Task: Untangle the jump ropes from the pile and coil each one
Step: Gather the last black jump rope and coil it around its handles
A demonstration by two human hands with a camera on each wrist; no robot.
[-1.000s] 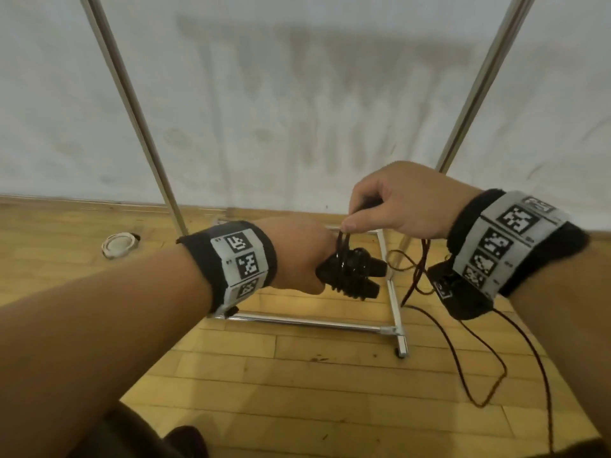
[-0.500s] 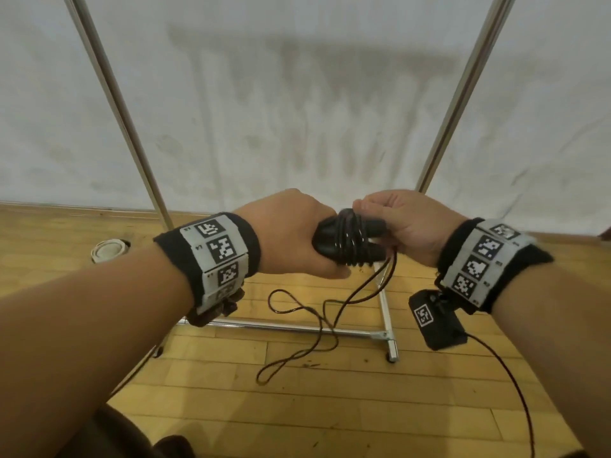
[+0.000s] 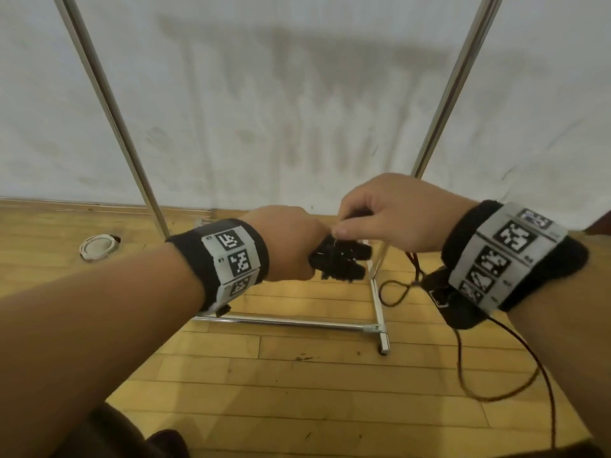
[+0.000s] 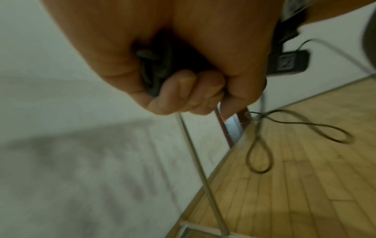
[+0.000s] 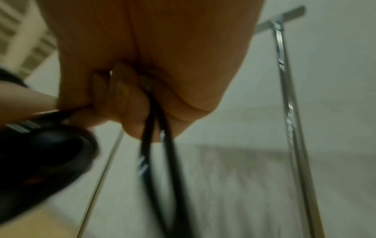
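My left hand (image 3: 291, 246) grips the two black jump rope handles (image 3: 340, 262) side by side, with cord wound round them. In the left wrist view the fingers (image 4: 183, 90) curl round the black handles (image 4: 154, 69). My right hand (image 3: 380, 223) sits just above the handles and pinches the thin dark cord (image 5: 156, 128). The rest of the cord (image 3: 396, 292) hangs below the right wrist in small loops and trails down to the wooden floor (image 3: 496, 396).
A metal rack stands ahead: two slanted poles (image 3: 109, 104) and a floor bar (image 3: 284, 322) with a caster foot (image 3: 383, 345). A white wall is behind it. A small white round object (image 3: 97, 246) lies on the floor at the left.
My right hand has lifted from the front of the handles to above them, carrying the cord up over. The loose loops that hung under the handles have shifted right, below the right wrist.
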